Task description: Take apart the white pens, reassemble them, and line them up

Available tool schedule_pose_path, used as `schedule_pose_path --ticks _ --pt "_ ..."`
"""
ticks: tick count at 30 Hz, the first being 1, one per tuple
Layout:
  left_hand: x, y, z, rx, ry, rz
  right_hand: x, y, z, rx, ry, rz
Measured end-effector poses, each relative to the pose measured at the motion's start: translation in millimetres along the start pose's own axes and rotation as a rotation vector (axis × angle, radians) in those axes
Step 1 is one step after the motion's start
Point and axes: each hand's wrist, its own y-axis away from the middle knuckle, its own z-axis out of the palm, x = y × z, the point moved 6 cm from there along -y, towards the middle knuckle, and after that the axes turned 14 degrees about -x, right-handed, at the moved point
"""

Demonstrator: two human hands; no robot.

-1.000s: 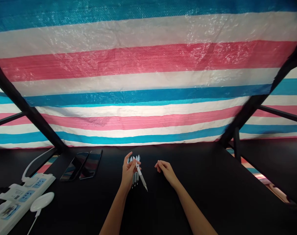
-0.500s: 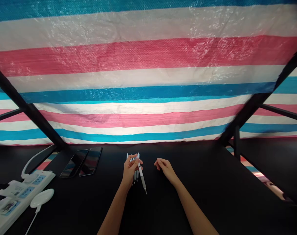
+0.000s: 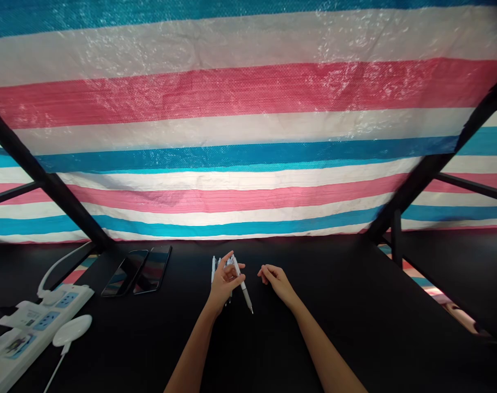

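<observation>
A white pen (image 3: 247,298) slants across the front of my left hand (image 3: 224,283), its tip pointing down and toward me. The thumb and fingers of that hand hold it, while the index finger stretches outward. Behind and under the hand lie several more white pens (image 3: 213,267), partly covered by my fingers. To the right, my right hand (image 3: 274,277) rests at the black table with its fingers curled in. Nothing shows in it, and a gap separates it from the pen.
Two dark phones (image 3: 124,273) lie side by side at the left on the black table (image 3: 248,360). Nearer to me are a white power strip (image 3: 47,322) with plugs and a round white charger (image 3: 72,330) on a cable. Black frame bars (image 3: 74,210) and a striped tarp (image 3: 248,199) stand behind.
My left hand has shifted slightly right with the pen, and its index finger has straightened. The held pen has moved right, away from the other pens. My right hand stays put.
</observation>
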Motion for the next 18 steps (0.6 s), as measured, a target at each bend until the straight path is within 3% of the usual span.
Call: schedule_pose_path --ticks 5,18 --pt "-1.0 0.6 4.3 -0.059 0.012 -0.013 -1.8 0.1 -0.1 0.000 0.001 0.001" --pt "1.9 2.8 4.8 -0.068 0.104 -0.028 -1.4 -0.2 1.6 -0.002 0.016 0.022"
